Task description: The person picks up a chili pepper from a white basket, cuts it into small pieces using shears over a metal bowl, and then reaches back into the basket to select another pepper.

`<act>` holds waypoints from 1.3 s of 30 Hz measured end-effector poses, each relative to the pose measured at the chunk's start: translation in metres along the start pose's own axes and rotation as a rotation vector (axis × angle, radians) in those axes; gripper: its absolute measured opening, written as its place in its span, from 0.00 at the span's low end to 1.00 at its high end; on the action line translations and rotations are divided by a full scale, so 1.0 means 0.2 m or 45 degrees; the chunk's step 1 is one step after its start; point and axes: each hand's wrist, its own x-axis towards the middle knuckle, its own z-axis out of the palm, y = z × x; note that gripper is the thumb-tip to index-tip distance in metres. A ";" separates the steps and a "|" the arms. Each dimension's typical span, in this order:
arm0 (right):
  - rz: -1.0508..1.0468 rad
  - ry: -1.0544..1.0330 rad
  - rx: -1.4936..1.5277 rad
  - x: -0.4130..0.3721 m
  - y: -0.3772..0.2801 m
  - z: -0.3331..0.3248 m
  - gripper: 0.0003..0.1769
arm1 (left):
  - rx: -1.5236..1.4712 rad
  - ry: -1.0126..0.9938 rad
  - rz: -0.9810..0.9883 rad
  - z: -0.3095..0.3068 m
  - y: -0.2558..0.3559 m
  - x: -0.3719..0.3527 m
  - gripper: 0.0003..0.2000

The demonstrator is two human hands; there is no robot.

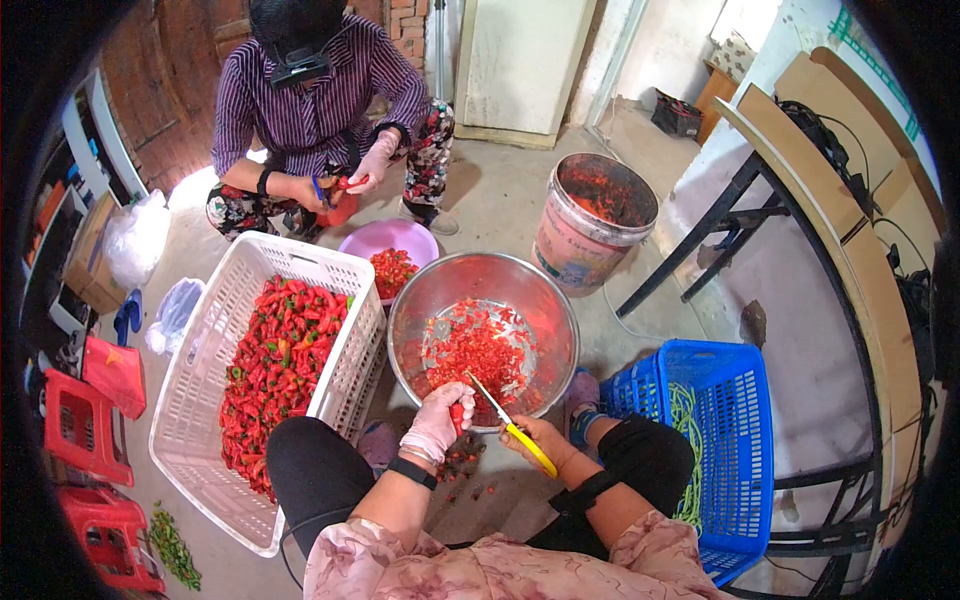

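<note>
My left hand [434, 420], in a thin clear glove, is closed around a red chili pepper [458, 418] at the near rim of a steel basin [405, 345]. Chopped red pepper pieces [465, 345] lie over the basin's bottom. In my right hand [548, 440] are scissors with yellow handles [532, 450]; their blades point up and left, over the basin's near edge and close to the pepper. Left of the basin, a white plastic crate [190, 400] holds a heap of whole red peppers [280, 355].
Across from me another person [320, 110] works on a pepper above a pink bowl [425, 240] of cut pieces. A stained bucket [590, 240] stands beyond the basin. On my right is a blue crate [735, 450]; red stools [85, 425] stand at far left.
</note>
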 end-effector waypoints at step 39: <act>0.165 0.382 0.072 0.00 -0.04 -0.01 0.16 | 1.204 0.489 -0.434 -0.17 -0.02 -0.01 0.09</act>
